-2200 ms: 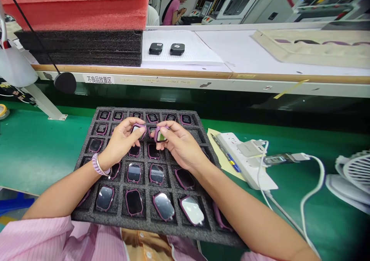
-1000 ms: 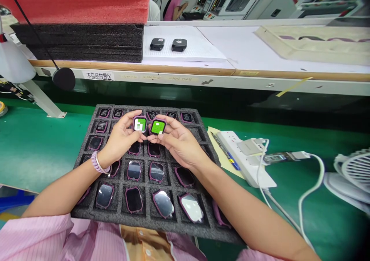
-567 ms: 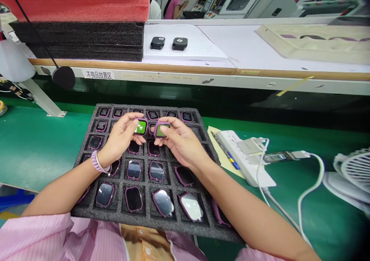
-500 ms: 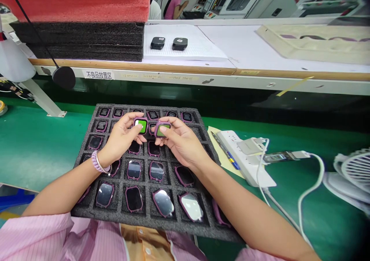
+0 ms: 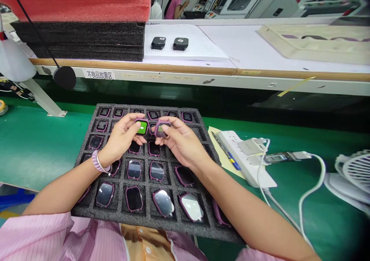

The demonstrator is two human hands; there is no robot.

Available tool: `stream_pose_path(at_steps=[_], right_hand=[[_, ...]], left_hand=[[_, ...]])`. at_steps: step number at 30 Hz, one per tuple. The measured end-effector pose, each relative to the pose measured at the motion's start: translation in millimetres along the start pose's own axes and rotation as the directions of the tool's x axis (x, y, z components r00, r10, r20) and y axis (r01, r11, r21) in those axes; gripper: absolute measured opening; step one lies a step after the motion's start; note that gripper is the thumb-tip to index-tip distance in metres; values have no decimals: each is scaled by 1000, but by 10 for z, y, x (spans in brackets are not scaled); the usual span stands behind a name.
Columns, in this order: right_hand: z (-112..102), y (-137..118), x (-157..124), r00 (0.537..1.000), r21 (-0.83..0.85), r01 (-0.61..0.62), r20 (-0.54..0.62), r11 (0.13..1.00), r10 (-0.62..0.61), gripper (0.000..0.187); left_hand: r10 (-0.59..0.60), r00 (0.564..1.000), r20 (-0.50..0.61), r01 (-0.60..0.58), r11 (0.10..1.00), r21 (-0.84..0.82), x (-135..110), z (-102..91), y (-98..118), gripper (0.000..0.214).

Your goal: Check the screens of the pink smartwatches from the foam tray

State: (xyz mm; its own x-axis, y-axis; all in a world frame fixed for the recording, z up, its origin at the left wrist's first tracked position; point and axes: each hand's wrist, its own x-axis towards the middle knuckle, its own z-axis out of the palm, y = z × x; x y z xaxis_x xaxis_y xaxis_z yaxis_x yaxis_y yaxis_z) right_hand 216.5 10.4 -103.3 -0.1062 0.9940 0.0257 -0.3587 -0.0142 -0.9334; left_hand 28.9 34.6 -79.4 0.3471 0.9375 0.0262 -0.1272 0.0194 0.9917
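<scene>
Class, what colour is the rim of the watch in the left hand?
Purple; the watch in the left hand shows best in the head view.

Purple-cased watch (image 5: 144,132) with green screen (image 5: 142,129), dark grey tray (image 5: 147,204), green worktop (image 5: 46,145), pink-striped sleeve (image 5: 34,234)

Your one camera, worn on your head, faces forward and down, close above your hands (image 5: 123,134) and the foam tray (image 5: 115,217), taking in the green bench (image 5: 52,141) and, farther off, the white shelf (image 5: 245,55).

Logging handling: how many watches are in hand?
2: left watch in the left hand, right watch in the right hand. Both are partly covered; no third shows in hand.
</scene>
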Motion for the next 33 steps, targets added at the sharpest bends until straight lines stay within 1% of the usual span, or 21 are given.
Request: stream_pose_path(at_steps=[5,8,15,18,22,24,26,30,33], right_hand=[[25,-28,-1,1000,18,-13,-10,1000,14,45],[32,-37,2,1000,41,-7,-9,999,8,46],[26,-39,3,1000,67,0,0,998,0,45],[23,-41,-1,1000,44,-5,-6,999,5,46],[24,-41,-5,1000,15,-9,-18,1000,9,47],[26,-39,-6,1000,20,-7,-21,1000,7,47],[28,-39,-6,1000,23,-6,-19,1000,6,47],[30,-45,-7,1000,10,-9,-10,1000,9,47],[30,-47,-9,1000,10,-8,-10,1000,9,47]], left_hand=[[-34,999,-14,33,997,-76,15,-1,-37,42],[-20,1000,11,21,997,-78,23,-5,-64,53],[-7,999,40,9,998,-62,18,-12,-63,64],[8,999,43,-5,998,-57,16,-9,-51,61],[46,999,4,-46,999,10,9,-10,-30,43],[62,998,-9,-62,998,29,6,-12,-21,39],[49,999,-11,-49,999,7,3,-12,-11,41],[-30,1000,-3,29,995,-99,3,-7,1,48],[-39,999,-9,38,993,-109,4,0,-1,48]])
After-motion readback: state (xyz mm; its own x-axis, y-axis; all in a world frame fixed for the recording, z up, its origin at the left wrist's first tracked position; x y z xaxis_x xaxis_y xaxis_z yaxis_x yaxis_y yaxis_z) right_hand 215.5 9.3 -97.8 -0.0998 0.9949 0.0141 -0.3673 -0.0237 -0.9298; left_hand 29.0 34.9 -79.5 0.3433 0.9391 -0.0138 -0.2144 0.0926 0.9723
